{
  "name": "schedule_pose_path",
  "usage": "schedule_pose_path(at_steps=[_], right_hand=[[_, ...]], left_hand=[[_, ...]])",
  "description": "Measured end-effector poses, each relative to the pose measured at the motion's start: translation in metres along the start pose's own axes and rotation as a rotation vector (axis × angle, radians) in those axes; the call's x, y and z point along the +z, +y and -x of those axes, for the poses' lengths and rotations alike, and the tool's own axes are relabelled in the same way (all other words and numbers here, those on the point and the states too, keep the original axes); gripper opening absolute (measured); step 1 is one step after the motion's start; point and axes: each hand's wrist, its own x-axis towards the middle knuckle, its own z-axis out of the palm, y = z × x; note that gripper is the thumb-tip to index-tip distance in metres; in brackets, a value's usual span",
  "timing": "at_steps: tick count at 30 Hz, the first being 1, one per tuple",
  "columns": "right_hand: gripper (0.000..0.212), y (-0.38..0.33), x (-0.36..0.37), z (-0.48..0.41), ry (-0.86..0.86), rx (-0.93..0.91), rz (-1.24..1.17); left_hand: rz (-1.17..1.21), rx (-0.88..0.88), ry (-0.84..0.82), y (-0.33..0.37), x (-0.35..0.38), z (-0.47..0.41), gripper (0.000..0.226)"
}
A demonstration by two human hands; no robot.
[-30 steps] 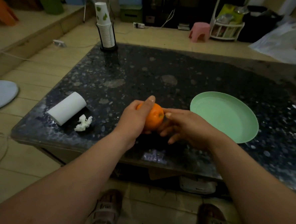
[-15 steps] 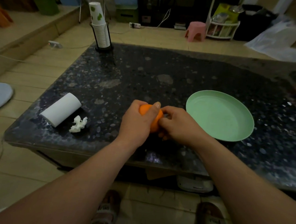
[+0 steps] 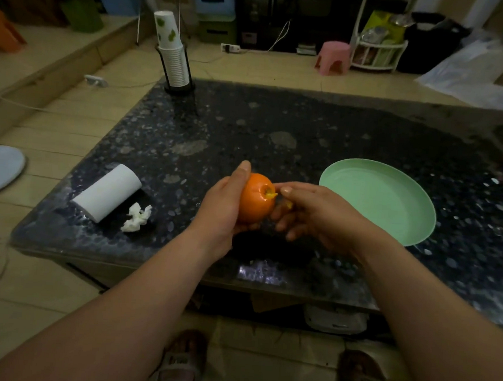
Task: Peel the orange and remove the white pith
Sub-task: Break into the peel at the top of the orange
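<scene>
My left hand [image 3: 224, 206] grips a small orange [image 3: 254, 200] from its left side, thumb laid over the top, above the near part of the dark speckled table [image 3: 277, 127]. A small tear in the skin shows yellow at the orange's upper right. My right hand [image 3: 310, 213] sits against the orange's right side, thumb and forefinger pinching a bit of peel [image 3: 270, 195] at that tear. The other right fingers curl below.
A pale green plate [image 3: 391, 199] lies just right of my hands. A white paper roll [image 3: 107, 193] and a crumpled tissue [image 3: 136, 218] lie at the left. A holder with stacked paper cups [image 3: 173, 56] stands at the far left corner. My sandalled feet show below the table edge.
The orange has turned so more of it shows, and a small opening in the peel is now visible. My right thumb and finger have moved onto that torn spot.
</scene>
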Motion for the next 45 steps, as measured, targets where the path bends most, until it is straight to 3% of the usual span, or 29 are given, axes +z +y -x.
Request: schedule_pose_path(at_steps=[6, 12, 17, 20, 25, 29, 38, 42, 45], right_hand=[[0.036, 0.002, 0.005, 0.002, 0.047, -0.048, 0.243], [0.027, 0.002, 0.009, 0.003, -0.002, 0.117, 0.073], [0.033, 0.007, 0.016, -0.001, -0.027, 0.173, -0.105], [0.032, 0.01, 0.02, -0.003, 0.032, 0.131, -0.082], [0.027, 0.014, 0.025, -0.004, 0.101, 0.051, -0.004], [0.028, 0.006, 0.016, -0.002, 0.036, 0.039, 0.022], [0.021, 0.0, 0.015, 0.001, 0.16, -0.091, 0.474], [0.018, -0.001, 0.019, 0.004, 0.216, -0.127, 0.561], [0.016, 0.001, 0.023, 0.006, 0.245, -0.136, 0.55]], left_hand=[[-0.06, 0.072, 0.001, -0.002, -0.002, 0.003, 0.046], [-0.217, 0.294, 0.066, -0.008, 0.004, 0.005, 0.027], [-0.317, 0.379, 0.095, -0.011, 0.008, 0.005, 0.028], [-0.352, 0.399, 0.1, -0.015, 0.01, 0.002, 0.03], [-0.34, 0.385, 0.096, -0.015, 0.01, 0.0, 0.031], [-0.134, 0.225, 0.075, -0.007, 0.007, 0.0, 0.041], [-0.041, 0.083, 0.002, -0.003, 0.007, 0.005, 0.044], [-0.064, 0.065, -0.037, -0.003, 0.006, 0.007, 0.064], [-0.062, 0.075, -0.008, -0.004, 0.008, 0.008, 0.05]])
